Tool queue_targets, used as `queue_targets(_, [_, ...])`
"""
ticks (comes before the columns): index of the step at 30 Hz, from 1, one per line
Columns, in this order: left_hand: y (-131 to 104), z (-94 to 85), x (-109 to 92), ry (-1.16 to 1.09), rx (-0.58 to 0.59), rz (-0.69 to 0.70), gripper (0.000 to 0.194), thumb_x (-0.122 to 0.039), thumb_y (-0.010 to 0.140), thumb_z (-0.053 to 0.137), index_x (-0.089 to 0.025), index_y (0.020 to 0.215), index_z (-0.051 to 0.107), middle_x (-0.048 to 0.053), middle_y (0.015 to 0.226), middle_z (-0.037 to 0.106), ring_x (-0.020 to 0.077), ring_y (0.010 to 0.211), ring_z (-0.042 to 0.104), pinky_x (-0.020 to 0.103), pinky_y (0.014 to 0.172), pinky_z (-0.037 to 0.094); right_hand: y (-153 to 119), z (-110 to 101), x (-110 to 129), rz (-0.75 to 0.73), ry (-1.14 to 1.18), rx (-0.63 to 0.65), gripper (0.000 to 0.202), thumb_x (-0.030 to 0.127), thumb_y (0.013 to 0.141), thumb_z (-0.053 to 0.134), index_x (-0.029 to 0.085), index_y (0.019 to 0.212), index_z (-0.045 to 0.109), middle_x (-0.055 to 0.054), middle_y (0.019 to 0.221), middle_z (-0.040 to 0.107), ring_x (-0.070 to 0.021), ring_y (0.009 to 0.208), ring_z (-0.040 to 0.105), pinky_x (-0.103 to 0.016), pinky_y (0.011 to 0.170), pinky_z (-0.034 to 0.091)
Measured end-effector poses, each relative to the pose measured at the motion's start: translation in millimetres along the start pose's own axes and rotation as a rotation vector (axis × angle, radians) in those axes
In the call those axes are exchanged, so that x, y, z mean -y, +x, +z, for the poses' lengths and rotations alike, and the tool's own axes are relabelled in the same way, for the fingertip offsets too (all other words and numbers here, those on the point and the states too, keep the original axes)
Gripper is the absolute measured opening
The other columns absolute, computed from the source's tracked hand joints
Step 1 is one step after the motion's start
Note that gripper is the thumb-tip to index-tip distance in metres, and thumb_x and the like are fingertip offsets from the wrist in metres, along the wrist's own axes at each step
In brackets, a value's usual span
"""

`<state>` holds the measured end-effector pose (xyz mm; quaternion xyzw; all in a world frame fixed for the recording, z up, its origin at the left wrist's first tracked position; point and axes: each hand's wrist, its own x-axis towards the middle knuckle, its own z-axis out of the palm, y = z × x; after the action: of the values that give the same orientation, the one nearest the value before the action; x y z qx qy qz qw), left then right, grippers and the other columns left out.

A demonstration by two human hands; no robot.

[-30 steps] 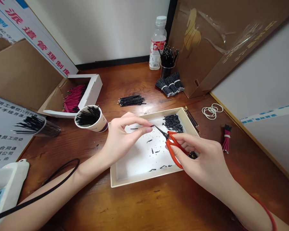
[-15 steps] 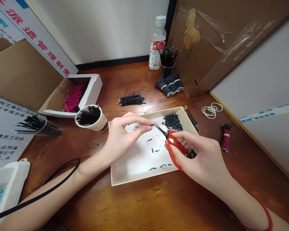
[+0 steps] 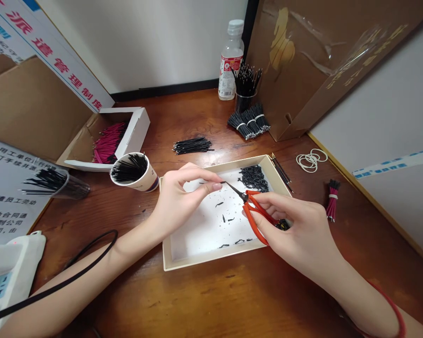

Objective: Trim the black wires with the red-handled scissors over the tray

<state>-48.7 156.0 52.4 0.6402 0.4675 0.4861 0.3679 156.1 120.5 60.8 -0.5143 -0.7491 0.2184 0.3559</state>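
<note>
Between thumb and index finger, my left hand (image 3: 186, 195) pinches a thin black wire (image 3: 223, 182) above a shallow cream tray (image 3: 166, 256). My right hand (image 3: 292, 225) is wrapped round red-handled scissors (image 3: 256, 225), whose narrow blades look closed, with their tips at the wire's end beside my left fingertips. Whether the blades grip the wire is too small to tell. Inside the tray, a heap of short black pieces (image 3: 254, 178) lies at the back right, and several loose black scraps (image 3: 223, 218) are scattered over the white bottom.
A paper cup of black wires (image 3: 150, 178) stands left of the tray. Behind it lie loose black wires (image 3: 192, 145) and banded bundles (image 3: 248, 123), near a bottle (image 3: 230, 70). Rubber bands (image 3: 310, 161) and a pink bundle (image 3: 332, 202) lie right; a black cable (image 3: 70, 280) crosses my left forearm.
The scissor blades have come closer together, with their tips slightly further left against the wire's end. My left hand has hardly moved, and the view has shifted slightly.
</note>
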Motion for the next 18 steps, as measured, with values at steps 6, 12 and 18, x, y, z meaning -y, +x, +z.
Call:
queue_targets(6, [-0.4, -0.6, 1.1, 0.016, 0.005, 0.012, 0.009, -0.016, 0.077, 0.076, -0.024, 0.077, 0.079, 0.002, 0.076, 0.076, 0.0171, 0.075, 0.065, 0.032, 0.073, 0.051, -1.0, 0.4, -1.3, 0.014, -0.002, 0.001, 0.007, 0.016, 0.081, 0.063, 0.019, 0.084, 0.068, 0.002, 0.06, 0.064, -0.01, 0.05, 0.054, -0.022, 0.047, 0.049])
queue_targets(12, [-0.9, -0.2, 0.9, 0.02, 0.005, 0.005, 0.011, -0.014, 0.078, 0.075, -0.024, 0.079, 0.079, 0.001, 0.077, 0.076, 0.0163, 0.075, 0.064, 0.031, 0.073, 0.05, 0.3, 0.9, 1.8, 0.016, 0.003, 0.015, 0.004, 0.016, 0.081, 0.063, 0.018, 0.081, 0.066, 0.003, 0.057, 0.06, -0.0087, 0.049, 0.05, -0.021, 0.045, 0.046])
queue_targets(18, [-0.8, -0.9, 0.4, 0.024, 0.011, 0.005, 0.01, -0.014, 0.077, 0.075, -0.024, 0.078, 0.078, 0.001, 0.077, 0.076, 0.017, 0.076, 0.065, 0.031, 0.073, 0.05, -1.0, 1.3, 1.0, 0.01, -0.003, 0.003, 0.005, 0.015, 0.08, 0.063, 0.017, 0.083, 0.066, 0.003, 0.058, 0.06, -0.0087, 0.05, 0.05, -0.021, 0.045, 0.045])
